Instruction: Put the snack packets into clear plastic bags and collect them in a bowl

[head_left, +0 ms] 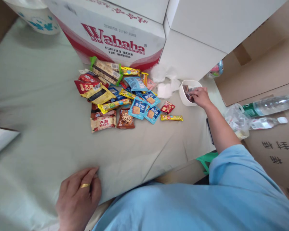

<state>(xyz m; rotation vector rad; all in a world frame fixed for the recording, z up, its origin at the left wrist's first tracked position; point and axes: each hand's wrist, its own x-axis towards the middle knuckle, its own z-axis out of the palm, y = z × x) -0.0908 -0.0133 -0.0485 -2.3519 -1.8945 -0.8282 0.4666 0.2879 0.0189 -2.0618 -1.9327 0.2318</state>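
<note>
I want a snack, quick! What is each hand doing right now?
Left hand: open, flat on the green cloth, holding nothing.
Right hand: fingers closed on a dark packet in the white bowl.

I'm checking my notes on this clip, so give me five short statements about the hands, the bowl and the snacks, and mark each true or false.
1. The right hand pinches a dark packet at the white bowl. True.
2. The left hand holds a blue packet. False: it lies flat on the green cloth, holding nothing.
3. The snack pile lies in front of the Wahaha box. True.
4. The white bowl stands left of the snack pile. False: it stands to the pile's right.
5. A water bottle stands upright on the cloth. False: it lies on its side on cardboard.
</note>
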